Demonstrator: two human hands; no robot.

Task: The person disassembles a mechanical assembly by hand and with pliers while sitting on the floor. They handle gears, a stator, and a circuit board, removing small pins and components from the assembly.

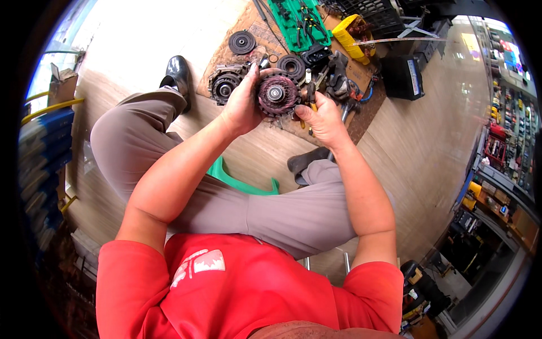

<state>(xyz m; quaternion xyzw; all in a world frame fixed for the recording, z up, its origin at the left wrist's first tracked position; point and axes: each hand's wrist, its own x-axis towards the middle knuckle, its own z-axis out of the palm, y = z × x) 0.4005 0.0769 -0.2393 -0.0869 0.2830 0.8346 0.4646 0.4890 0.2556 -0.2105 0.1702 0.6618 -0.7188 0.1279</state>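
marks in sight, none readable
the red short-sleeved fabric shirt (pixel 254 282) bears a white chest print (pixel 208 261), a block-shaped emblem beside blurred marks; at the right edge of the brown flat sheet (pixel 370 113), the black box-shaped case (pixel 395 76) carries a white strip label (pixel 415 79), its print too small to tell.

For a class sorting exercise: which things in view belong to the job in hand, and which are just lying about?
Likely part of the job:
round part with reddish windings, held in the left hand
slim tool, in the right hand
dark metal housing, beside the left hand

Probably just lying about:
black box with a white label
bulky yellow object
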